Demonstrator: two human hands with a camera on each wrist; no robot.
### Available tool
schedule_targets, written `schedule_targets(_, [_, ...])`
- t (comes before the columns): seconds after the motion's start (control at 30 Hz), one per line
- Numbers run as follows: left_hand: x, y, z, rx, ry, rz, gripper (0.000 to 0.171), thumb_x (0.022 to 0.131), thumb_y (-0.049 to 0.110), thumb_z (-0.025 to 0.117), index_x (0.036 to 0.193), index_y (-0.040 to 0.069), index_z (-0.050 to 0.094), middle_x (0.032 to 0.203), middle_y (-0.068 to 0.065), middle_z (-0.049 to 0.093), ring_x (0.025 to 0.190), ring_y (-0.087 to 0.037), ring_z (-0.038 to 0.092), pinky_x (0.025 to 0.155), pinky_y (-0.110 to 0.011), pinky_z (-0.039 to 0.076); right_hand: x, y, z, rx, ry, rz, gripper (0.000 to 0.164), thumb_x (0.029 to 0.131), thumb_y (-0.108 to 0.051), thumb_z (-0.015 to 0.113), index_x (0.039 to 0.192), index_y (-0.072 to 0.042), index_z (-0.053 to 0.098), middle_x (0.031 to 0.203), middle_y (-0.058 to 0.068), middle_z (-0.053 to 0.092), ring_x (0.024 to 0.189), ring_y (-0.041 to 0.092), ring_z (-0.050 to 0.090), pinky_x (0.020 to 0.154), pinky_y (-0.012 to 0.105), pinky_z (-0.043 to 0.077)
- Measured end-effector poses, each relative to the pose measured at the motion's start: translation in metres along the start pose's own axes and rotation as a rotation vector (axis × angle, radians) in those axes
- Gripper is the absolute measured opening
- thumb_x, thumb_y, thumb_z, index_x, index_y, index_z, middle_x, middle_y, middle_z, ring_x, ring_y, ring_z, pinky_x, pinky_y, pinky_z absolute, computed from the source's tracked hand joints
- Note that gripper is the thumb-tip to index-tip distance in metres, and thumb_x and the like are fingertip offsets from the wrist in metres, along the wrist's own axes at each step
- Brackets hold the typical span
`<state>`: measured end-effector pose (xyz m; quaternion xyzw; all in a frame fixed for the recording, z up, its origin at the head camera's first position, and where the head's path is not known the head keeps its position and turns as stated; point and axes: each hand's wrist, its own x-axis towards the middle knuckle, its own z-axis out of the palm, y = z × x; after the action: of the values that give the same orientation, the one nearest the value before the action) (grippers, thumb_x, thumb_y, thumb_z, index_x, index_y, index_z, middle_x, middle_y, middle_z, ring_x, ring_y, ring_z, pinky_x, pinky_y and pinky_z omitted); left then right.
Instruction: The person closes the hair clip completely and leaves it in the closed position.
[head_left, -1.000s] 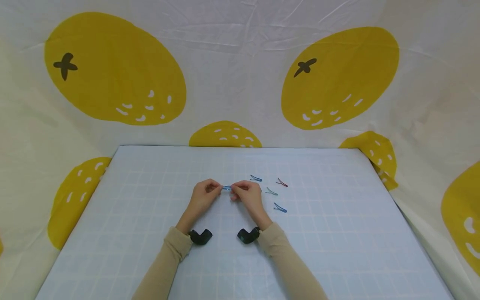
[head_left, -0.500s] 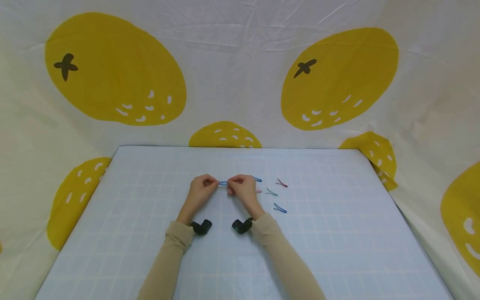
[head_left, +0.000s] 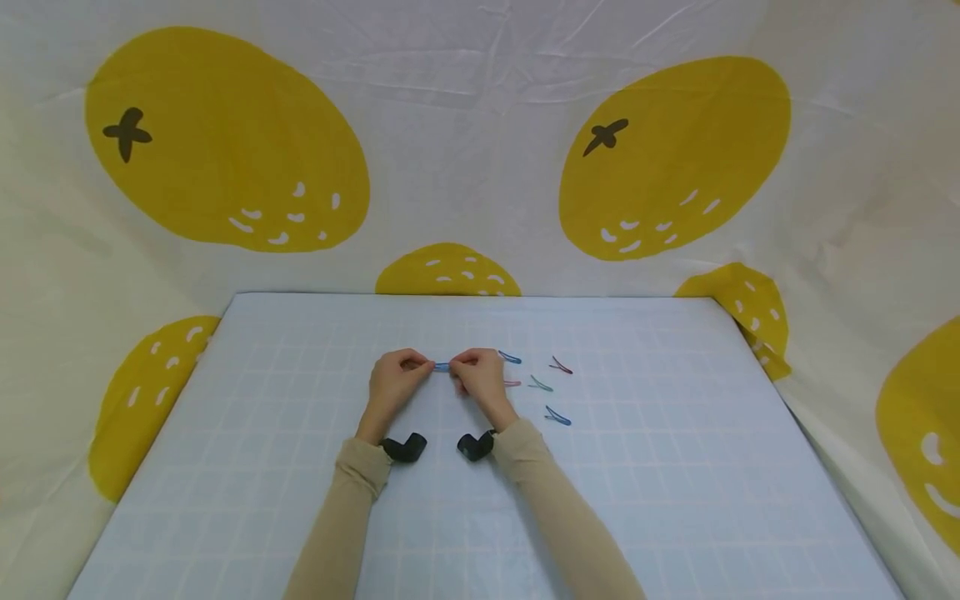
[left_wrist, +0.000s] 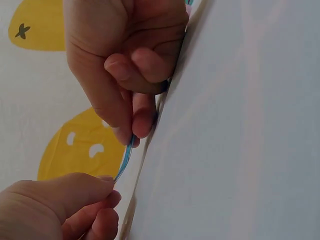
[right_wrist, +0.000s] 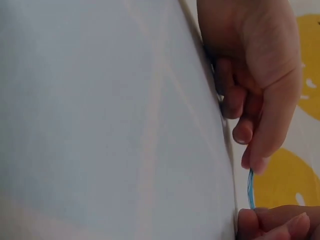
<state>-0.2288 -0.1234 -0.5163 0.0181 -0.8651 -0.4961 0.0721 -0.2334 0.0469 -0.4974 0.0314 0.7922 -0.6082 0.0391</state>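
Observation:
Both hands hold one blue snap hair clip [head_left: 442, 367] between them, its ends covered by fingertips. My left hand [head_left: 396, 383] pinches the left end between thumb and forefinger; my right hand [head_left: 482, 382] pinches the right end. In the left wrist view, the clip [left_wrist: 126, 157] spans the gap from my left hand [left_wrist: 55, 205], lower left, to my right hand [left_wrist: 125, 60] above. In the right wrist view, the clip [right_wrist: 250, 189] shows edge-on as a thin, slightly bent strip. Beside my right hand, a pink hair clip [head_left: 513, 383] is partly hidden.
Right of my right hand lie spread hair clips: a blue one [head_left: 510, 357] at the back, a red one [head_left: 561, 365], a green one [head_left: 541, 383] and another blue one [head_left: 557, 416] nearer me. A pale gridded cloth covers the table [head_left: 675, 467]; a fruit-print curtain [head_left: 465, 150] hangs behind.
Both hands have moved slightly away from me and to the left, carrying the blue clip. The pink clip has come into view from behind my right hand.

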Motion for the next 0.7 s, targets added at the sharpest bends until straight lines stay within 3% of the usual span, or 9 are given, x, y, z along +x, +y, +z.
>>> schedule_targets(0.23, [-0.002,-0.005,0.003,0.045,0.037,0.042,0.015,0.083,0.024,0.078,0.081,0.009,0.074,0.068,-0.001,0.064,0.062,-0.017,0.055,0.061,-0.032,0.041,0.002,0.007,0.003,-0.01,-0.013,-0.024,0.007,0.089,-0.005,0.067,0.089,0.001,0.072,0.062,0.006,0.064,0.042,0.01,0.054,0.041,0.02,0.04])
schedule_targets(0.7, [-0.003,-0.004,0.006,0.089,0.05,0.054,0.011,0.083,0.018,0.079,0.083,0.008,0.074,0.068,-0.001,0.063,0.061,-0.017,0.055,0.061,-0.031,0.041,0.002,0.011,0.005,-0.038,-0.006,-0.046,0.006,0.089,-0.005,0.067,0.09,-0.002,0.072,0.064,0.005,0.064,0.044,0.011,0.057,0.042,0.02,0.043])
